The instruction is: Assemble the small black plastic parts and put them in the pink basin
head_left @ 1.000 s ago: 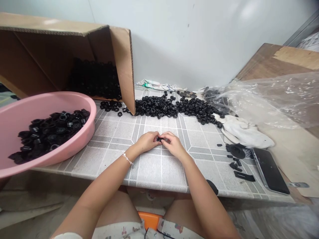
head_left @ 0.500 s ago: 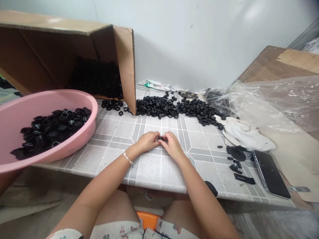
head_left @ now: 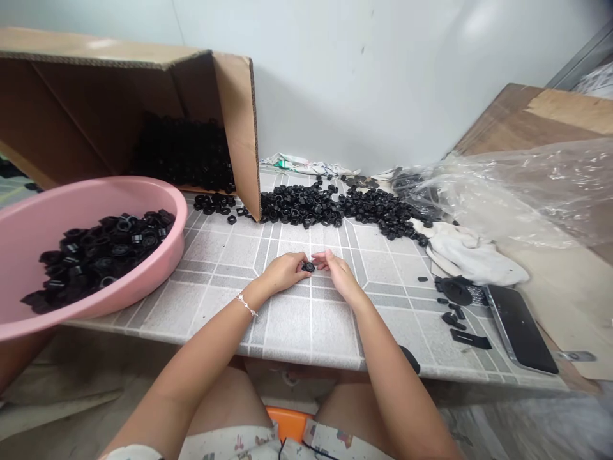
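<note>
A small round black plastic part point(head_left: 309, 267) is pinched between the thumb and fingers of my left hand point(head_left: 286, 271), just over the middle of the table. My right hand point(head_left: 338, 271) is right beside it, fingers loosely extended and apart from one another, with nothing visible in them. Beyond both hands lies a long heap of loose black plastic rings point(head_left: 299, 206). More black parts point(head_left: 103, 246) fill the bottom of a pink basin point(head_left: 179, 220) to the left.
A cardboard box point(head_left: 242, 121) on its side holds more black pieces. At right are a white cloth point(head_left: 472, 255), a phone point(head_left: 522, 329), a black strip point(head_left: 470, 339), small black bits and clear plastic sheeting point(head_left: 517, 191). The table's front edge point(head_left: 306, 361) runs close to my legs.
My right hand has let go of the small black part and drawn slightly to the right, its fingers opening. My left hand keeps hold of the part in the same place.
</note>
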Action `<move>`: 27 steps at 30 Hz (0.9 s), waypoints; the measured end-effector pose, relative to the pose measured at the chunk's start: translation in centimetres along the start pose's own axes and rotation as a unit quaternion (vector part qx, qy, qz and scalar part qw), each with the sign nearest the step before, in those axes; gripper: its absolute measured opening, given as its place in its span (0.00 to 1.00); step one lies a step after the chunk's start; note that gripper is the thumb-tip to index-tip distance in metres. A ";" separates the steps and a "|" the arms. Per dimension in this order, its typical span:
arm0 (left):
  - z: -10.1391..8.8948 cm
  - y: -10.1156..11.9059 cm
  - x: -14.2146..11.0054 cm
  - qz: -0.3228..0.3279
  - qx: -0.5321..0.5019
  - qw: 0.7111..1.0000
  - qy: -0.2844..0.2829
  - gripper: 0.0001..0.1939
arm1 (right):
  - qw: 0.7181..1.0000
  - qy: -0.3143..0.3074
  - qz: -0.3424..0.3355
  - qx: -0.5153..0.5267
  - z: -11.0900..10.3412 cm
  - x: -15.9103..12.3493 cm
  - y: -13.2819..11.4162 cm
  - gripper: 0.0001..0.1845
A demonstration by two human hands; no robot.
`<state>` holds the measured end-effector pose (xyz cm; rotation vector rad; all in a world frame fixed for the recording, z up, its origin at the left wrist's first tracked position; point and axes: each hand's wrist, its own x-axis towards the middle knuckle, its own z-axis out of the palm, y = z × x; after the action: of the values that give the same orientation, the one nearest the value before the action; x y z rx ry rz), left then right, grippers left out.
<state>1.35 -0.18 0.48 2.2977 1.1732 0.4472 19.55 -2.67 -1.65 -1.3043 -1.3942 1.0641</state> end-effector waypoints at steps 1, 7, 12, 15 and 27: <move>0.0 0.0 0.0 0.000 0.001 1.000 -0.001 0.10 | 1.000 -0.001 -0.002 0.000 0.0 0.0 0.0 0.35; 0.0 0.0 -0.1 -0.004 0.003 1.000 -0.002 0.09 | 1.000 0.005 0.004 -0.004 0.0 -0.1 -0.1 0.32; -0.1 0.3 -0.1 -0.004 0.002 1.000 -0.006 0.09 | 0.997 -0.039 -0.041 -0.049 0.1 -0.3 -0.2 0.20; -0.2 0.5 -0.1 -0.005 0.007 1.000 -0.007 0.09 | 0.993 -0.042 -0.067 -0.083 0.4 -0.4 -0.1 0.14; -0.1 0.4 -0.1 -0.003 -0.002 1.000 -0.002 0.09 | 0.985 -0.004 -0.108 -0.136 0.7 -0.4 0.0 0.08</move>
<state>1.51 -0.40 0.78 2.2895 1.1761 0.4409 18.89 -3.03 -1.85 -1.3029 -1.6892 0.7536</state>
